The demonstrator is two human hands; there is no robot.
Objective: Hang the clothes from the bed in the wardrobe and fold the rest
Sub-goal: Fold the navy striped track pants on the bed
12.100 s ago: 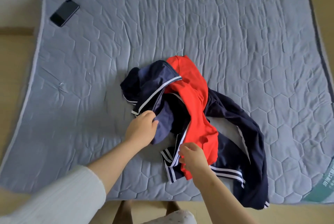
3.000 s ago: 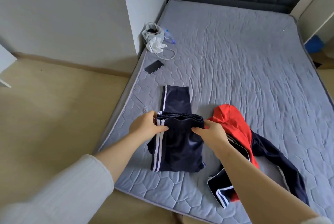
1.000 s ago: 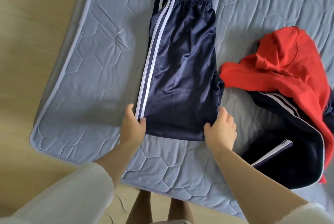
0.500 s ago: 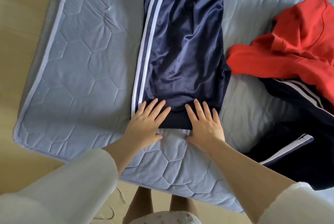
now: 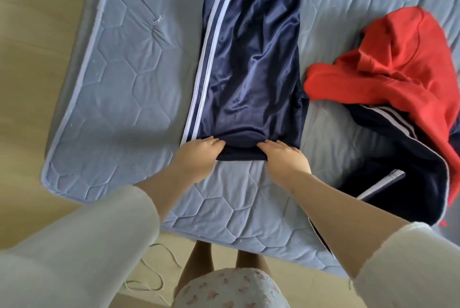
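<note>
Navy shorts (image 5: pixel 249 58) with white side stripes lie flat and lengthwise on the grey quilted mattress (image 5: pixel 124 83), waistband at the far end. My left hand (image 5: pixel 196 158) and my right hand (image 5: pixel 286 161) are side by side at the near hem. Their fingers curl over the hem and grip it, and the fabric arches up a little between them. To the right lies a red garment (image 5: pixel 398 58), crumpled on top of a navy jacket (image 5: pixel 410 183) with white stripes.
The mattress corner sits at the near left, with wooden floor (image 5: pixel 37 34) beyond it on the left. A thin white cord (image 5: pixel 154 273) lies on the floor by my feet. The clothes pile reaches the mattress's near right edge.
Half a second ago both hands lay flat with fingers spread on the shorts' hem. Now the fingers are curled on the hem and the fabric bunches between them. The view has shifted slightly.
</note>
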